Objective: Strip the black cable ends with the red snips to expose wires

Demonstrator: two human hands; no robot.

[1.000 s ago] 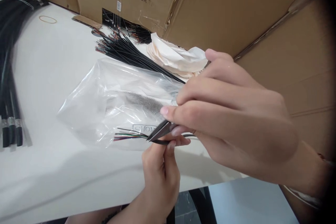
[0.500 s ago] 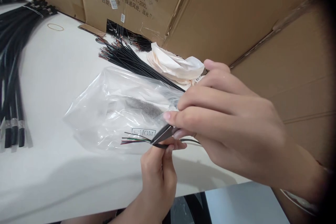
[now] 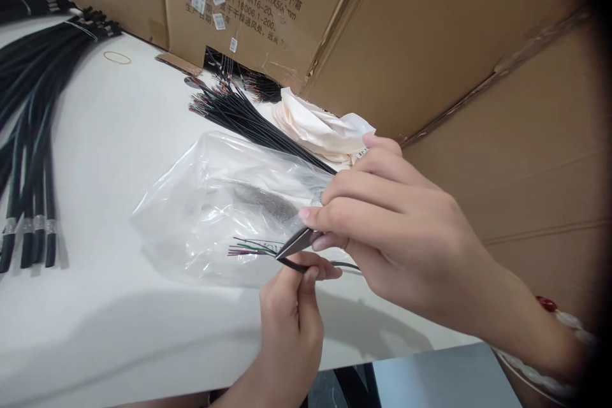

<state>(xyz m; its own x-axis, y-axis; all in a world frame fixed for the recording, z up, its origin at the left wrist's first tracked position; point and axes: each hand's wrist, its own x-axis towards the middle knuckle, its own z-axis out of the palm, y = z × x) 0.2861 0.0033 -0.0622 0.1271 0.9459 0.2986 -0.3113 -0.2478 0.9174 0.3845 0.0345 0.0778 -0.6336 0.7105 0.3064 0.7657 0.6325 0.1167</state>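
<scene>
Between its thumb and forefinger, my left hand (image 3: 292,315) pinches a thin black cable (image 3: 292,264). Several fine coloured wires (image 3: 243,249) fan out leftward from the cable's stripped end. My right hand (image 3: 406,223) is closed on a pair of dark metal tweezers (image 3: 295,242), whose tips meet the cable where the wires leave the black jacket. Whether the tips grip a wire is too small to tell. Behind the wires lies a clear plastic bag (image 3: 176,223) with a grey, fine-textured mass inside. The cable's far part passes behind my right hand.
Beyond the bag rest a bundle of black cables (image 3: 258,121) and a crumpled white wrapper (image 3: 325,131). Thicker black cables (image 3: 38,115) lie at the left, near a rubber band (image 3: 117,58). Cardboard boxes (image 3: 382,32) wall off the back and right of the white table (image 3: 105,325).
The whole view has shifted slightly, so the background sits lower and further right. Both hands keep their holds, and the tweezers stay at the cable's stripped end.
</scene>
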